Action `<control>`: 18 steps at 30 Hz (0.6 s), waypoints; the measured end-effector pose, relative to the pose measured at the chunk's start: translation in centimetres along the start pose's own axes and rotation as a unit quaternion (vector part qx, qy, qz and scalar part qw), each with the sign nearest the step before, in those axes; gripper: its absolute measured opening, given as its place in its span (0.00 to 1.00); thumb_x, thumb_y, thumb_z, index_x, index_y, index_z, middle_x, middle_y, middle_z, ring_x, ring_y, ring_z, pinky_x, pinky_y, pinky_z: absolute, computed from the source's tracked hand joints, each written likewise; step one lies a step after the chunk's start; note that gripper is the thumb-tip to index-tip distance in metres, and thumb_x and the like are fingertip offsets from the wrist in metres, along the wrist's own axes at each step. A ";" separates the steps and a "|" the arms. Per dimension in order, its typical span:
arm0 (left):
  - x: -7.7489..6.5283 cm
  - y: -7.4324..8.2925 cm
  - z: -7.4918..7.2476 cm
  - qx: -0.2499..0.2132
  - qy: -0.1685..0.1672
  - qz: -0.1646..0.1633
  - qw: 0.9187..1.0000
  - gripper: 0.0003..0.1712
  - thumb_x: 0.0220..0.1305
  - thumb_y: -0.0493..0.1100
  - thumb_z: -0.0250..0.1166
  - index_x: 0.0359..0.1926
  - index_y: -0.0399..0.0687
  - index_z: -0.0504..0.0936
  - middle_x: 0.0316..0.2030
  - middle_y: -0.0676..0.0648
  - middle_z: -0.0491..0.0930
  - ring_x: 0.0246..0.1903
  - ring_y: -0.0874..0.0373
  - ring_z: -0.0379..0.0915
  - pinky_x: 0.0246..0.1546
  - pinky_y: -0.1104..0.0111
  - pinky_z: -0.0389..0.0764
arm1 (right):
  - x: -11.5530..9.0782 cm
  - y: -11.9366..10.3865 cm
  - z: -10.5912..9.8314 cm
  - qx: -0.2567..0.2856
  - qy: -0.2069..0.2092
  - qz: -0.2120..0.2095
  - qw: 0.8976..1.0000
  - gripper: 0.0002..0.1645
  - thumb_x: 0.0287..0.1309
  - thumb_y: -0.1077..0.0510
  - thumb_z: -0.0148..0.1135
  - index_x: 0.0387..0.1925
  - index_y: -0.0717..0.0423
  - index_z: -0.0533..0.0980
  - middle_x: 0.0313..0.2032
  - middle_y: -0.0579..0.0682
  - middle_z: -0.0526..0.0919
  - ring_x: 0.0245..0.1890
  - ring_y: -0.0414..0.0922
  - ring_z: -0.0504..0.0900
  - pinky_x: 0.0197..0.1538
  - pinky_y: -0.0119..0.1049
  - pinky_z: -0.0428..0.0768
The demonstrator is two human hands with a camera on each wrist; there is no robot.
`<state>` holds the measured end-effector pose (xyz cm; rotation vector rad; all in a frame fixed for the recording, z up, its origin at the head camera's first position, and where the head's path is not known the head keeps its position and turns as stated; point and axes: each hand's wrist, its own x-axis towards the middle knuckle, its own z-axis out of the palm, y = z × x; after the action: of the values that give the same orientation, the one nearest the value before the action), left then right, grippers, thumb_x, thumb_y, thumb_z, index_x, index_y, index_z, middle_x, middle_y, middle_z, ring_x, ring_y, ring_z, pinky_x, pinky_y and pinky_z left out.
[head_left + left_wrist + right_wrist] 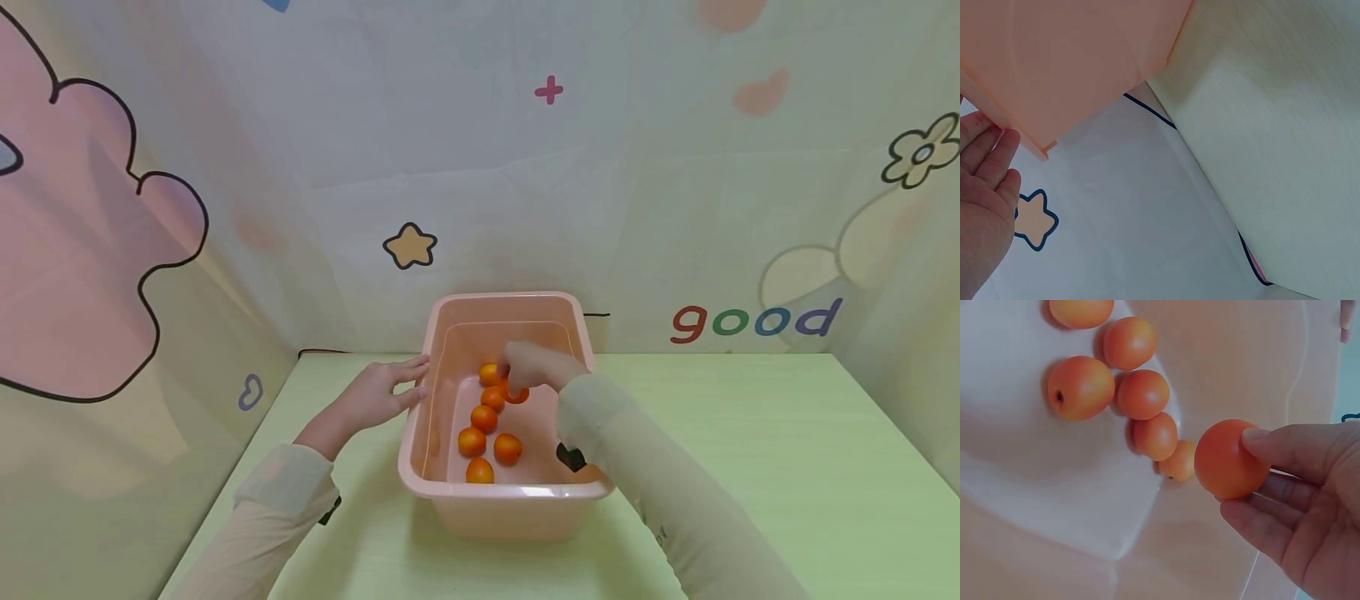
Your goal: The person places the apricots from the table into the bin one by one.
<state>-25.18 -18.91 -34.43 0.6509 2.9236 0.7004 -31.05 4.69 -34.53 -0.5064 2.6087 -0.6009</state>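
A pink plastic basin (495, 512) stands on the table with several round, smooth, orange-red fruits (483, 419) on its floor. Their exact kind is unclear. Over the basin floor, toward its back, my right hand (536, 367) holds one such fruit (1232, 459) between thumb and fingers, as the right wrist view shows closely. A dark stem spot shows on another fruit (1080, 389) lying nearby. My left hand (378, 396) touches the basin's left rim from outside, its fingers fairly straight. In the left wrist view those fingers (999, 156) lie along the rim's underside.
The pale green table (735, 433) extends to both sides of the basin. Behind it hangs a light cloth (495, 200) printed with a star, a flower and the word "good". More printed cloth (67, 250) hangs at the left.
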 end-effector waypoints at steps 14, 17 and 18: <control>0.1 0.1 0.1 0.001 0.002 0.000 1.000 0.28 0.61 0.50 0.55 0.61 0.47 0.64 0.62 0.49 0.62 0.57 0.49 0.65 0.53 0.57 0.69 | -4.0 -2.3 1.1 0.401 0.008 0.357 0.844 0.29 0.25 0.57 0.60 0.39 0.38 0.69 0.49 0.47 0.65 0.47 0.54 0.64 0.27 0.63 0.67; 0.1 0.2 0.0 0.003 0.004 0.006 1.000 0.28 0.61 0.50 0.55 0.60 0.46 0.65 0.61 0.48 0.63 0.56 0.49 0.66 0.53 0.57 0.70 | -3.8 -2.3 0.9 0.389 0.005 0.346 0.854 0.32 0.26 0.56 0.62 0.42 0.36 0.68 0.50 0.49 0.63 0.47 0.57 0.64 0.28 0.67 0.66; 0.0 0.1 0.0 0.003 0.004 0.007 1.000 0.28 0.61 0.50 0.55 0.60 0.46 0.65 0.61 0.48 0.63 0.56 0.49 0.66 0.53 0.57 0.70 | -3.5 -2.1 0.9 0.386 0.005 0.348 0.855 0.32 0.25 0.55 0.63 0.42 0.35 0.68 0.50 0.49 0.63 0.46 0.58 0.65 0.28 0.68 0.66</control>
<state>-25.16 -18.76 -34.38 0.6727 2.9317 0.6981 -27.12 4.11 -33.18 0.6609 2.0564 -1.2484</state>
